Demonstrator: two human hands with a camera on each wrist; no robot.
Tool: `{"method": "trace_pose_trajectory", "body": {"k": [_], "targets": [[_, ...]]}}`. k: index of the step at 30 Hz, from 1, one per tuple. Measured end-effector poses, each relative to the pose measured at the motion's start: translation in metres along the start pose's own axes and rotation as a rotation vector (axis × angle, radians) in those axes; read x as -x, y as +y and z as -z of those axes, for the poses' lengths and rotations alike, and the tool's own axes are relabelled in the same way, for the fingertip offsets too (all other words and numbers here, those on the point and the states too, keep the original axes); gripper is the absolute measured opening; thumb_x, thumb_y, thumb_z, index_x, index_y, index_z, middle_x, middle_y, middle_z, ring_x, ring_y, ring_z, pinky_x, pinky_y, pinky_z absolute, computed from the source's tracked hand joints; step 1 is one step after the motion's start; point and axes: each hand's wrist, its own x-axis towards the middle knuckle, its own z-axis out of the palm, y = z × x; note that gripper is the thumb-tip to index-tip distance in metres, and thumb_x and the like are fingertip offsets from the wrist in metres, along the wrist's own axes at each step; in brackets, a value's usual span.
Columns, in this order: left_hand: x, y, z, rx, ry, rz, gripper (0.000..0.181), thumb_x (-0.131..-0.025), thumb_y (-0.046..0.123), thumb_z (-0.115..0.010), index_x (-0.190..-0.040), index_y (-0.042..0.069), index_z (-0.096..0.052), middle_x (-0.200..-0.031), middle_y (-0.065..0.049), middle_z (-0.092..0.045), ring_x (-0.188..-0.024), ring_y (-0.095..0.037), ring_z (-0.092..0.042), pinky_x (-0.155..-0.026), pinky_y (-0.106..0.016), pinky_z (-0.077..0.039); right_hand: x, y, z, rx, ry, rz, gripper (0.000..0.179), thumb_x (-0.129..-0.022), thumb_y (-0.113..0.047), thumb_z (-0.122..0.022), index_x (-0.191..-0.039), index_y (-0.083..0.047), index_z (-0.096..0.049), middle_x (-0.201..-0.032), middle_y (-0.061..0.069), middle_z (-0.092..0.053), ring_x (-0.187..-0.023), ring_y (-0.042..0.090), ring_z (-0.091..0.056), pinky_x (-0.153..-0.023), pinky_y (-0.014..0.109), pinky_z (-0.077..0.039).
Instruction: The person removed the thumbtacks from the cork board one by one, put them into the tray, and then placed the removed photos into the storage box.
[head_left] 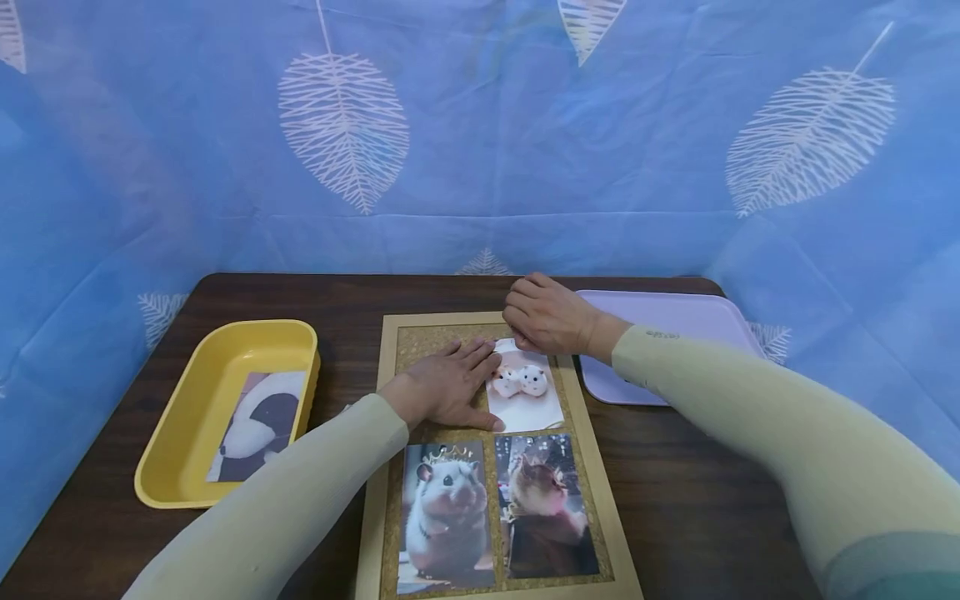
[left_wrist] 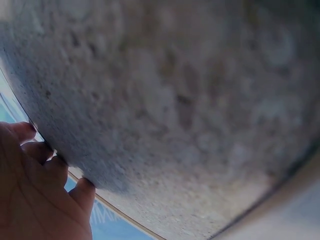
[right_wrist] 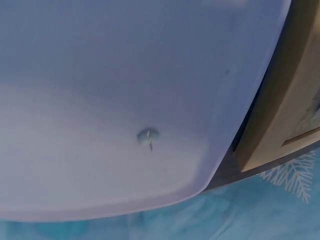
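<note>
In the head view a framed corkboard (head_left: 427, 339) lies on the table. My left hand (head_left: 450, 383) rests on it with fingers spread, fingertips and thumb at the left side of a photo of two white hamsters (head_left: 522, 400). Curled at that photo's top edge is my right hand (head_left: 551, 314), its thumb low over the paper; I cannot tell what its fingers hold. Below lie a photo of a crowned hamster (head_left: 447, 517) and a photo of a brown hamster (head_left: 543, 492). The left wrist view shows blurred cork beyond the left fingers (left_wrist: 85, 192); the right hand is outside its own wrist view.
A lilac tray (head_left: 675, 312) stands right of the board, under my right forearm. One clear thumbtack (right_wrist: 148, 135) lies point up in it. At the left a yellow tray (head_left: 168, 450) holds another photo (head_left: 262, 425). Blue leaf-print cloth (head_left: 540, 150) hangs behind the dark table (head_left: 697, 500).
</note>
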Motion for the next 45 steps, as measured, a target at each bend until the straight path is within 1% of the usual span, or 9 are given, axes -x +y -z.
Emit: {"method": "trace_pose_trajectory", "body": {"k": [2,6,9,15,19,24,30,34,45], "targets": [[0.001,0.0,-0.001,-0.001,0.002,0.002,0.11,-0.092,0.09,-0.036,-0.172,0.021,-0.007,-0.179,-0.002,-0.002,-0.165,-0.02,-0.002,-0.134,-0.044,-0.012,0.002,-0.004,0.0,0.015,0.054,-0.026,0.013,-0.099,-0.02,-0.055,-0.091,-0.01,-0.058,-0.094,0.009,-0.064,-0.094,0.031,-0.056,-0.085,0.048,-0.046],[0.001,0.001,-0.003,0.005,0.007,0.0,0.109,-0.092,0.09,-0.035,-0.172,0.021,-0.008,-0.179,-0.002,-0.003,-0.165,-0.02,-0.003,-0.134,-0.044,-0.013,0.006,-0.012,-0.001,0.06,0.135,-0.06,0.024,-0.104,-0.022,-0.042,-0.093,-0.009,-0.059,-0.093,0.009,-0.064,-0.092,0.031,-0.058,-0.085,0.047,-0.048],[0.0,0.001,-0.004,0.011,0.007,-0.002,0.11,-0.092,0.09,-0.035,-0.172,0.02,-0.008,-0.179,-0.002,-0.003,-0.165,-0.02,-0.003,-0.134,-0.044,-0.013,0.01,-0.017,-0.001,0.093,0.183,-0.097,0.029,-0.105,-0.022,-0.038,-0.094,-0.008,-0.061,-0.094,0.009,-0.065,-0.094,0.031,-0.06,-0.087,0.047,-0.049],[-0.002,0.002,-0.002,0.034,0.001,-0.001,0.11,-0.092,0.09,-0.038,-0.172,0.02,-0.009,-0.179,-0.003,-0.004,-0.165,-0.021,-0.004,-0.134,-0.044,-0.013,0.018,-0.024,0.002,0.136,0.245,-0.184,0.027,-0.105,-0.022,-0.042,-0.093,-0.008,-0.062,-0.097,0.009,-0.067,-0.096,0.031,-0.062,-0.089,0.048,-0.05],[-0.003,0.002,-0.001,0.046,0.0,0.0,0.11,-0.092,0.089,-0.039,-0.172,0.02,-0.01,-0.179,-0.003,-0.003,-0.166,-0.021,-0.004,-0.134,-0.044,-0.013,0.026,-0.027,0.007,0.15,0.282,-0.249,0.02,-0.101,-0.02,-0.049,-0.092,-0.008,-0.062,-0.095,0.01,-0.067,-0.096,0.033,-0.062,-0.089,0.05,-0.05],[-0.002,0.002,0.001,0.061,-0.006,0.002,0.109,-0.093,0.088,-0.041,-0.172,0.02,-0.009,-0.179,-0.003,-0.001,-0.166,-0.022,-0.003,-0.134,-0.045,-0.013,0.042,-0.028,0.011,0.162,0.352,-0.324,0.012,-0.095,-0.015,-0.056,-0.092,-0.005,-0.062,-0.092,0.013,-0.066,-0.092,0.036,-0.062,-0.084,0.053,-0.048],[-0.001,0.002,-0.001,0.067,0.005,-0.011,0.109,-0.093,0.087,-0.041,-0.172,0.019,-0.009,-0.179,-0.005,-0.001,-0.166,-0.023,-0.002,-0.134,-0.046,-0.012,0.064,-0.03,0.017,0.182,0.413,-0.421,0.013,-0.092,-0.013,-0.057,-0.09,-0.001,-0.063,-0.089,0.015,-0.064,-0.089,0.038,-0.061,-0.083,0.056,-0.047],[-0.001,0.001,-0.002,0.073,0.011,-0.014,0.109,-0.094,0.087,-0.041,-0.172,0.018,-0.009,-0.179,-0.005,0.0,-0.166,-0.023,-0.002,-0.134,-0.046,-0.011,0.08,-0.032,0.021,0.177,0.426,-0.485,0.014,-0.089,-0.014,-0.058,-0.089,-0.001,-0.063,-0.086,0.017,-0.063,-0.085,0.039,-0.06,-0.081,0.057,-0.045],[0.002,0.002,0.0,0.109,0.018,-0.022,0.109,-0.094,0.086,-0.043,-0.172,0.018,-0.009,-0.179,-0.005,-0.001,-0.166,-0.023,-0.002,-0.134,-0.046,-0.012,0.134,-0.036,0.03,0.175,0.322,-0.614,0.019,-0.09,-0.016,-0.057,-0.087,0.002,-0.061,-0.084,0.02,-0.062,-0.082,0.043,-0.057,-0.079,0.06,-0.041]]}}
